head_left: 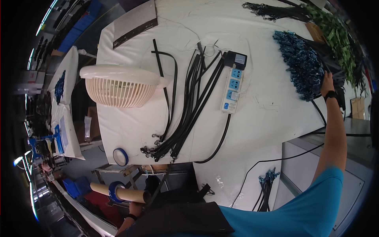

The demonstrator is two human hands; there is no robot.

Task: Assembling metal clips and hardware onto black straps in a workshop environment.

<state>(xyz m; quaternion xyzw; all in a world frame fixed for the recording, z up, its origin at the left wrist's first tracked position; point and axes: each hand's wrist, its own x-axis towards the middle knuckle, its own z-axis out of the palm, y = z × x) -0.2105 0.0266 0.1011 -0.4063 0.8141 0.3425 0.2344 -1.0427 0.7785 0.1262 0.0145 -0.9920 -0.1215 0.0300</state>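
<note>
My right hand is stretched far out to the right, touching the edge of a large pile of black straps with blue-tinted metal hooks. Its visible fingers look extended along the pile, with the tips partly hidden. Low on the left, my left hand is beside a cardboard tube that carries a roll of blue tape. The fingers of that hand are hidden, so whether it grips the tube does not show. A bundle of black straps with dark hooks lies mid-table.
A cream fan stands on the white table. Right of the straps lies a power strip with a black adapter and a trailing cable. A tape roll sits at the near edge. Green straps hang at the far right.
</note>
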